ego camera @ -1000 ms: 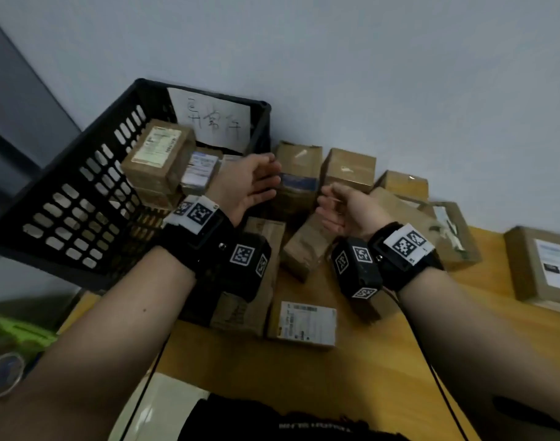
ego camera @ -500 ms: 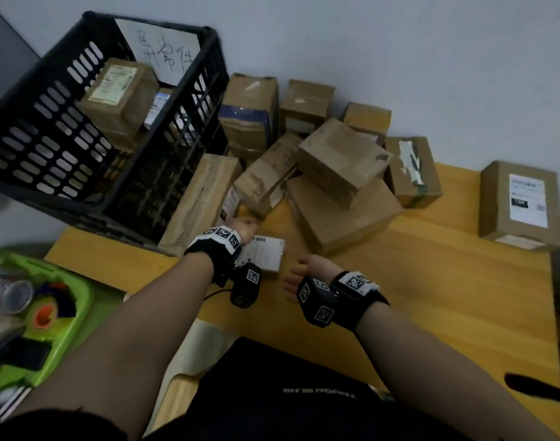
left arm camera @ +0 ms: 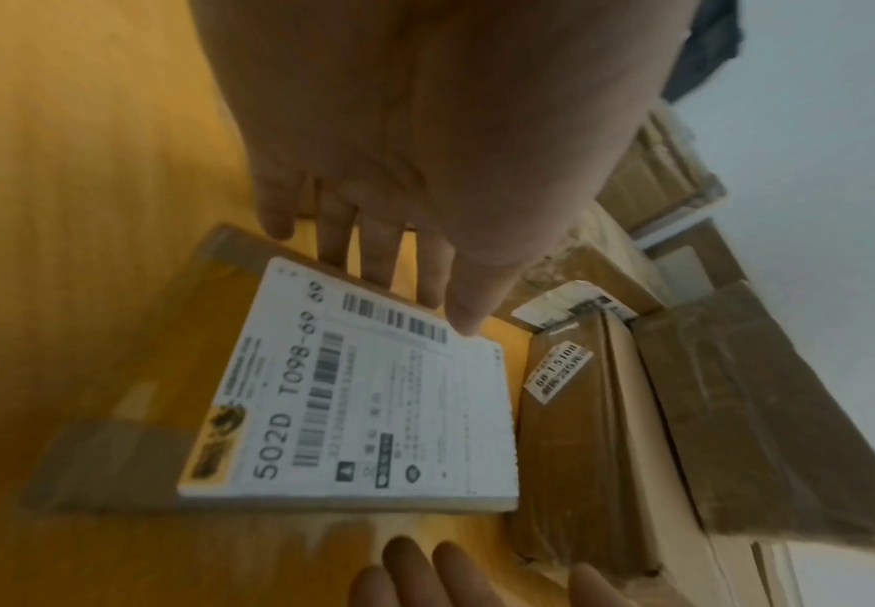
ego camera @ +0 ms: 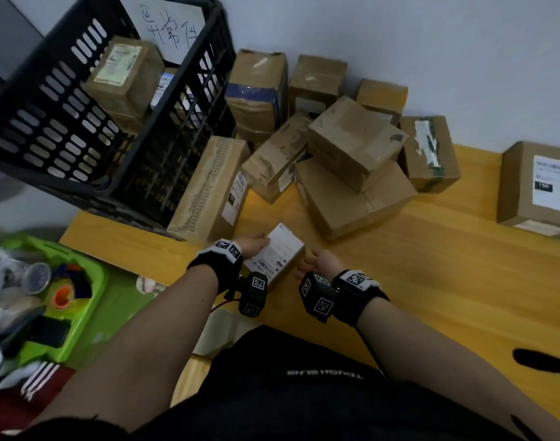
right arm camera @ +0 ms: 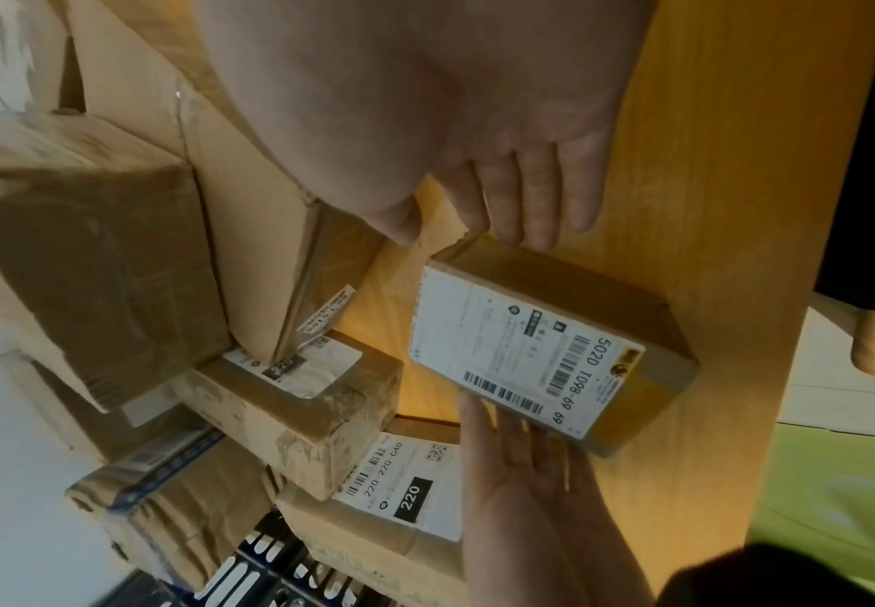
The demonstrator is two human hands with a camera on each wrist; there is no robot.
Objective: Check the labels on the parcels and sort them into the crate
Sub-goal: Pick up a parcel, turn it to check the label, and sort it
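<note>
The white label (left arm camera: 367, 394) on the small flat parcel (right arm camera: 554, 349) is showing "502D T098-69 69" beside barcodes; a long box's label (right arm camera: 403, 488) is reading "220 220 G40" with a black "220" patch, another label (right arm camera: 289, 365) is bearing "220", and the crate's paper sign (ego camera: 170, 27) is carrying handwritten characters

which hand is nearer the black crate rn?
Left. The left hand rests against the small labelled parcel's crate-side edge, with the black crate further out on that side. The right hand is at the parcel's opposite edge.
</note>
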